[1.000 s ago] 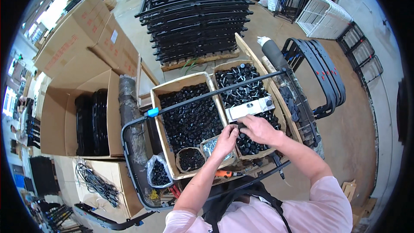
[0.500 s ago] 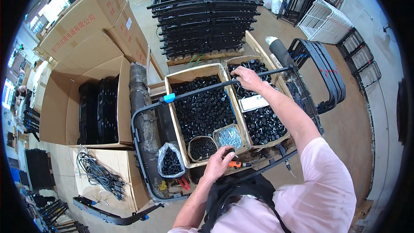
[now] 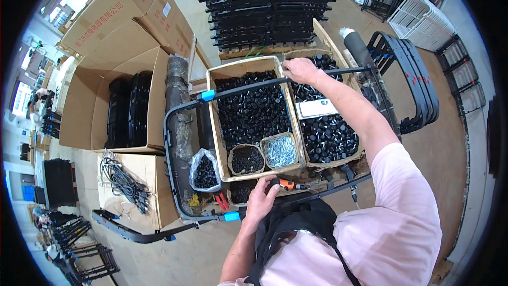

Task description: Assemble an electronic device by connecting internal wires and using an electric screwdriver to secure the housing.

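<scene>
A black tubular metal frame (image 3: 248, 88) with rounded corners and blue tape lies across the parts boxes. My right hand (image 3: 302, 71) is closed at its far bar, above the divider between the two boxes, with fingertips curled over the bar's far side; the thumb is mostly hidden. Near the frame's close bar, my left hand (image 3: 259, 198) is closed, thumb and fingers meeting around something small and black. This lies right against an orange-and-black power screwdriver (image 3: 286, 184); whether it is a loose piece or the tool's end I cannot tell.
Black round-headed feet fill the left box (image 3: 211, 122) and the right box. A small tray of silver screws (image 3: 279, 151), a tub of small dark parts (image 3: 247, 159), a white box (image 3: 316, 108), a plastic bag (image 3: 205, 171) and red-handled pliers (image 3: 220, 201) are close by.
My view has shifted, so the scene sits higher. My left hand has drawn back from the screw tray toward the screwdriver. The right hand stays at the far bar.
</scene>
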